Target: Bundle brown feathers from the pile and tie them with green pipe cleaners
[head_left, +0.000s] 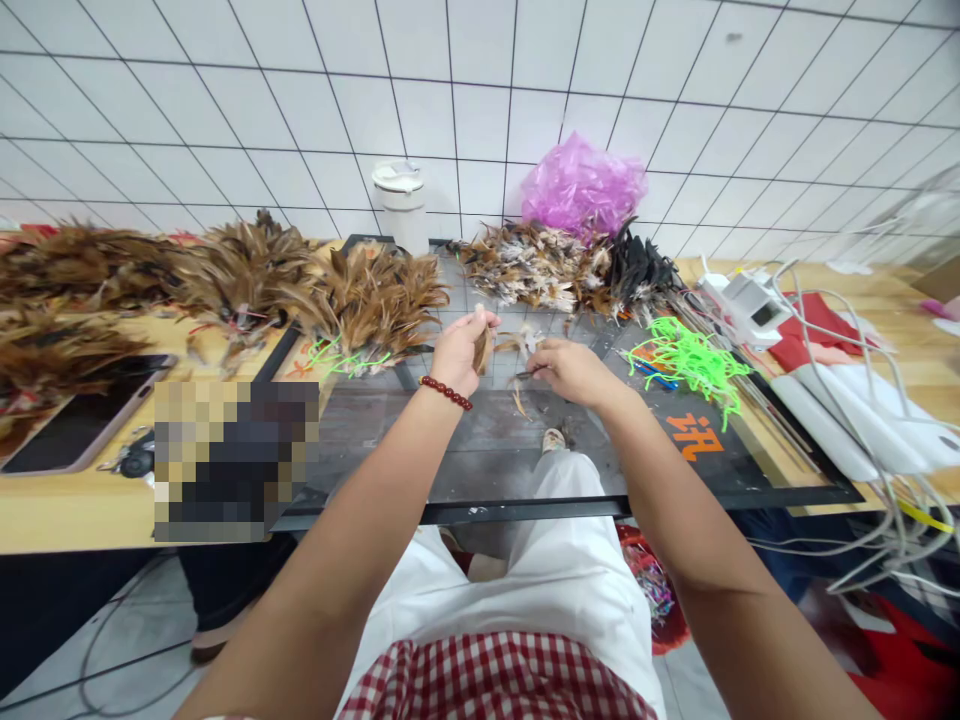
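Observation:
My left hand (456,358), with a dark red bead bracelet (447,393) at its wrist, is closed in a pinch above the glass panel. A brown feather (482,353) hangs from its fingers. To its right, my right hand (571,370) is also closed, its thumb and fingertips pressed together. Something thin and dark pokes out of those fingertips, too small to make out. A whitish feather tuft (528,336) shows just behind the right fingertips. Below them, a small loose feather (520,402) lies on the panel.
Brown feather bundles (382,295) spread along the left. Mottled feathers (525,265) and black feathers (641,270) lie behind my hands. Bright green strips (690,362) lie at right, near white cabled devices (750,305). A white lidded cup (403,205) and pink plastic bag (581,185) stand by the wall.

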The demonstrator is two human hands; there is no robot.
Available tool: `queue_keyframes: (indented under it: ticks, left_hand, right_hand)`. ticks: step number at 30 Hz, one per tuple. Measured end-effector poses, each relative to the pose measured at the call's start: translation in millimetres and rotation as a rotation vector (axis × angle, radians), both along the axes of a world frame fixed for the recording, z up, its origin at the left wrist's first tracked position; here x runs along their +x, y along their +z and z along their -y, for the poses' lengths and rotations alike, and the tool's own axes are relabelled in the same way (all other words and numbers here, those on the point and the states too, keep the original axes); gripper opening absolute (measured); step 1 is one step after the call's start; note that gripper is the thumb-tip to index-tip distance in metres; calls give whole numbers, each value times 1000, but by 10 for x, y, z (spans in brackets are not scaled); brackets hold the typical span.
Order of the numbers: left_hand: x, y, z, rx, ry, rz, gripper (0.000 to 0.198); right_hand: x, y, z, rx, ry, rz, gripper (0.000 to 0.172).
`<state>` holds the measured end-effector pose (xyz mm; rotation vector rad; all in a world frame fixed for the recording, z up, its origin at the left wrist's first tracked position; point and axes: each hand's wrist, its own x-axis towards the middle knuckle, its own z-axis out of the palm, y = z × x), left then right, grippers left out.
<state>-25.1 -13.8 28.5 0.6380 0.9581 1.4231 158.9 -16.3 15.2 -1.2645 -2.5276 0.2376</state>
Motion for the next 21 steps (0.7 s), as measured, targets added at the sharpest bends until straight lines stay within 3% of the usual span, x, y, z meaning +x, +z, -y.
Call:
queue_keyframes:
  ticks: [5,12,14,17,21]
  left_hand:
    - [71,-35,30,41,-129,-119,19]
    - [127,-114,63,60,-213,-373,19]
    - [142,-116,77,62,-251,-360,19]
    - [157,-105,94,62,-289,-307,20]
    - [152,-91,89,61,-283,-228,18]
  right_hand:
    - [3,19,-3,111,10,61,19]
    - [-36,55,-14,126,60,-391,13]
    - [-61,44,-12,70,2,-531,9]
    - [-89,35,-9,1,-72,-692,16]
    - [-89,36,-30,-56,-54,-824,26]
